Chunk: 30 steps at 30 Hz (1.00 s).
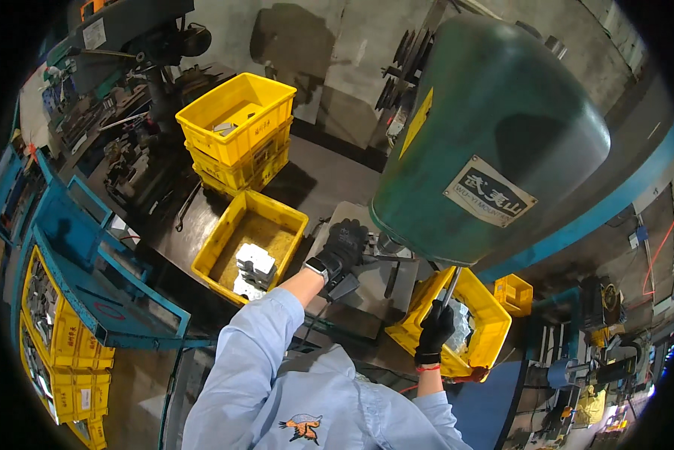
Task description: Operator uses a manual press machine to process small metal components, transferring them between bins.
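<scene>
A green drill press head (487, 142) stands over the bench, with its chuck (388, 244) below it. My left hand (346, 244), in a black glove, lies on the machine table (374, 289) just left of the chuck. Its fingers are curled down, and whatever is under them is hidden. My right hand (436, 328), also gloved, wraps round the metal feed lever (451, 285) on the machine's right side. Below that hand sits a yellow bin (494, 322) with shiny metal parts. To the left, another yellow bin (209, 251) holds silvery metal pieces (254, 264).
Stacked yellow bins (236, 142) stand at the back left of the dark bench (322, 169). A blue metal frame (112, 300) and bins full of metal parts (67, 330) are at the far left. A smaller yellow bin (513, 295) is on the right.
</scene>
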### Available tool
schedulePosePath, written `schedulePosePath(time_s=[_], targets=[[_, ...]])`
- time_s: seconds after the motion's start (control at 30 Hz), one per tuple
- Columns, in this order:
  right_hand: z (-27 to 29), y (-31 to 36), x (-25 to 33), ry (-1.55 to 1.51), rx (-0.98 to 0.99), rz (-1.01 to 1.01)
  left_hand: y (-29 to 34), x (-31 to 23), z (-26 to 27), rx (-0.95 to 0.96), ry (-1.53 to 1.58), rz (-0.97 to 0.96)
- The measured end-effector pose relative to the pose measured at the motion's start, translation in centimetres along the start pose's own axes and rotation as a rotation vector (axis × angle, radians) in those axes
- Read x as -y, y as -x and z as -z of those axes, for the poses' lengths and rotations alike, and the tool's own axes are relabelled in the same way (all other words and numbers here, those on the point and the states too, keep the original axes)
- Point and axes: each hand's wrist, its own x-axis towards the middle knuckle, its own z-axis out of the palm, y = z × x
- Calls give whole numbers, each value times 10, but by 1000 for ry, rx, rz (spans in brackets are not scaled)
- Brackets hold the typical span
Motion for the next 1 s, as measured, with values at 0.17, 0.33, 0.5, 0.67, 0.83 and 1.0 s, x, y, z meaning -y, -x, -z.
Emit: schedulePosePath(time_s=[0.17,0.33,0.5,0.67,0.83,1.0], targets=[[-5,-3,-2,41,-22,-13,1,4,-9,-146,91,-47],[-11,-3,-2,24,-41,27,-1,7,-15,-143,40,-82],[-7,-1,11,-40,-19,-42,0,8,-8,-6,11,-97],[6,3,23,-170,28,-105,0,4,2,-56,61,-96],[16,7,37,-180,35,-189,2,-1,8,-4,66,-30],[22,8,47,-286,54,-208,6,-2,11,-66,-28,-64]])
